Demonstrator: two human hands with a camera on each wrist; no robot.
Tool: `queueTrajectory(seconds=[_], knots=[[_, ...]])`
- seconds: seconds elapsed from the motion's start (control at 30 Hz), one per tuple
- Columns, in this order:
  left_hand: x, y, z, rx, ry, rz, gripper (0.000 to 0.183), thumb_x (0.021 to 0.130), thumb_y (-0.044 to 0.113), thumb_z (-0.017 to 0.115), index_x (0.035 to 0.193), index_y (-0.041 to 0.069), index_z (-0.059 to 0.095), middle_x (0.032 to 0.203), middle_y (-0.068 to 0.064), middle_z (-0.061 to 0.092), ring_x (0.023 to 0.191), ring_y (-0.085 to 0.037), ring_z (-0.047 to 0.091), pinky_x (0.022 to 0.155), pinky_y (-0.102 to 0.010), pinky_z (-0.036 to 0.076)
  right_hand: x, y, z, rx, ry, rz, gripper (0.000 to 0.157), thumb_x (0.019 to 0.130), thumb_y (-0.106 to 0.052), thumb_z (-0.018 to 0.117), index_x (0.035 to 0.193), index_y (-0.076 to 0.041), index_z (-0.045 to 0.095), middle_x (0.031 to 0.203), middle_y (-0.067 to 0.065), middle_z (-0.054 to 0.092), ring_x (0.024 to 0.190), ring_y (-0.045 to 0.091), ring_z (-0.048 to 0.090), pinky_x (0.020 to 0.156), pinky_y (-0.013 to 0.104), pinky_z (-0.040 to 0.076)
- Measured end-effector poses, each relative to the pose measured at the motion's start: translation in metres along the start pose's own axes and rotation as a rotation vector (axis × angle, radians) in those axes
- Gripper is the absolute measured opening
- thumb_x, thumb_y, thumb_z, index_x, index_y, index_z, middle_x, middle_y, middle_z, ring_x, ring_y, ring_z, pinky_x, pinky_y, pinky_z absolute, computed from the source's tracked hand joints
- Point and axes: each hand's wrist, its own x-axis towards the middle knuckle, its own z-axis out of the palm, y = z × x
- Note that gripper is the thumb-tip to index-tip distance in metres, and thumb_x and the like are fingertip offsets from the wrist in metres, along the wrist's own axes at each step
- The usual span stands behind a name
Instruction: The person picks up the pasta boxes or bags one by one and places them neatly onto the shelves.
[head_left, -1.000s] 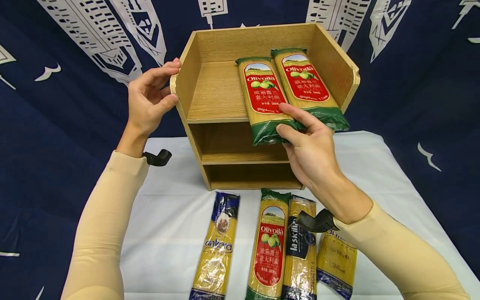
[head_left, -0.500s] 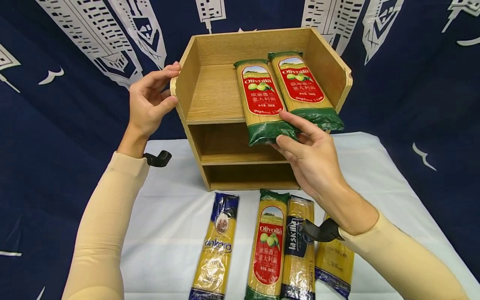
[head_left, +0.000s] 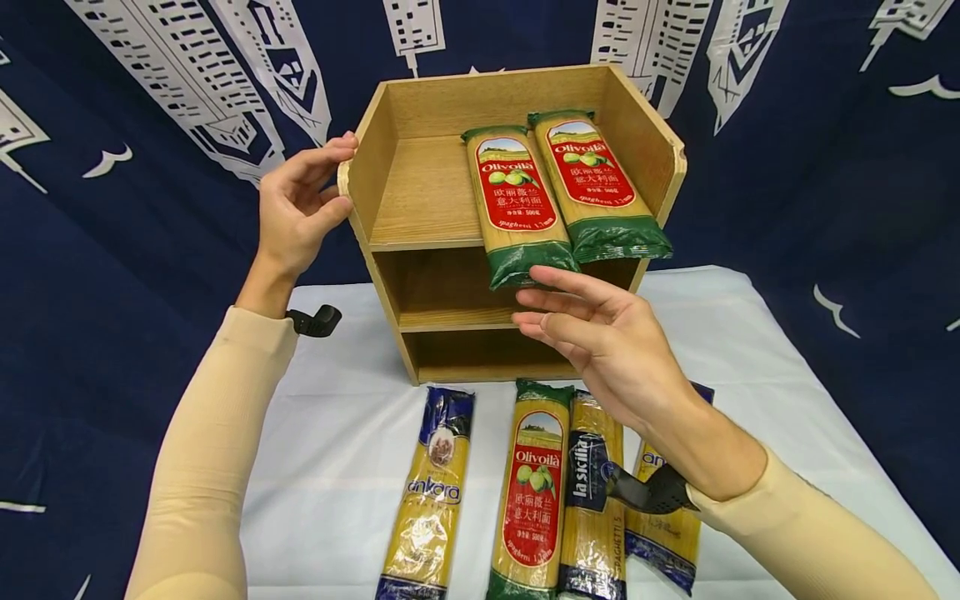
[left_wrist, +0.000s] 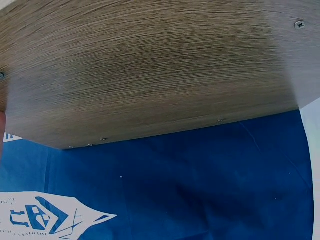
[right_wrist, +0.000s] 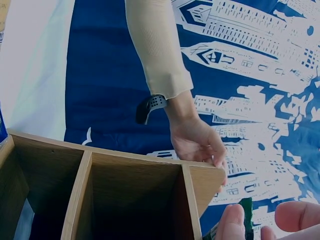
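My left hand (head_left: 300, 204) grips the left side panel of a wooden shelf unit (head_left: 420, 187), thumb and fingers at its edge; the right wrist view shows this hand (right_wrist: 197, 140) too. On the top shelf lie two Olivoilà spaghetti packs side by side, the left pack (head_left: 517, 187) and the right pack (head_left: 592, 171). Their green lower ends jut past the shelf's front edge. Just below the left pack's end is my right hand (head_left: 611, 342), fingers extended, index fingertip overlapping the green wrapper. In the left wrist view, the unit's outer side (left_wrist: 160, 75) fills most of the picture.
On the white tablecloth (head_left: 322, 467) before the unit lie an Ankara pack (head_left: 427, 500), another Olivoilà pack (head_left: 531, 500), a La Sicilia pack (head_left: 592, 533) and a second Ankara pack (head_left: 663, 542), partly behind the right wrist. A navy patterned cloth (head_left: 150, 333) hangs behind.
My right hand has let go of the left spaghetti pack on the top shelf and drawn down from it, fingers straightening. My left hand keeps its grip on the shelf unit.
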Motion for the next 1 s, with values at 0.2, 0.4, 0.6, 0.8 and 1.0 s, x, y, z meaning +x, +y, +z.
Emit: queueTrajectory(seconds=[0.2,0.4,0.6,0.8,1.0], knots=[[-0.002,-0.002,-0.002,0.001,-0.001,-0.004,0.05,0.075,0.008,0.088,0.117,-0.011,0.068,0.132,-0.023,0.064,0.134,-0.033,0.053,0.101,-0.042,0.053,0.006,0.004,0.001,-0.016,-0.043,0.033,0.05,0.095,0.014,0.055,0.144,0.008,0.049,0.127,0.024,0.059,0.105,0.03,0.071,0.099,0.036,0.052],[-0.001,-0.003,-0.001,-0.012,0.005,0.005,0.053,0.074,0.011,0.091,0.116,-0.012,0.068,0.131,-0.023,0.064,0.133,-0.033,0.054,0.101,-0.043,0.053,0.017,0.006,0.002,-0.051,-0.081,0.054,0.053,0.096,0.012,0.055,0.147,0.004,0.048,0.138,0.021,0.05,0.113,0.032,0.067,0.103,0.035,0.05],[0.0,-0.003,-0.002,0.001,0.0,0.02,0.054,0.075,0.015,0.091,0.116,-0.011,0.068,0.131,-0.024,0.064,0.133,-0.034,0.054,0.101,-0.043,0.052,0.029,0.004,0.001,-0.026,-0.097,0.023,0.061,0.095,0.015,0.052,0.153,-0.003,0.043,0.146,0.021,0.042,0.116,0.032,0.065,0.103,0.034,0.05],[0.0,-0.003,-0.004,0.009,-0.013,0.051,0.055,0.076,0.017,0.091,0.116,-0.012,0.068,0.131,-0.024,0.064,0.132,-0.035,0.054,0.1,-0.044,0.053,0.042,0.004,-0.001,-0.041,-0.139,0.02,0.065,0.095,0.014,0.054,0.155,-0.005,0.04,0.158,0.011,0.029,0.116,0.032,0.065,0.101,0.036,0.052],[0.002,-0.005,-0.004,0.004,-0.02,0.046,0.058,0.075,0.02,0.092,0.116,-0.012,0.068,0.131,-0.024,0.064,0.133,-0.035,0.054,0.1,-0.044,0.053,0.048,0.007,-0.003,-0.062,-0.168,0.012,0.07,0.092,0.016,0.053,0.157,-0.008,0.038,0.163,0.003,0.021,0.116,0.032,0.065,0.099,0.037,0.053]])
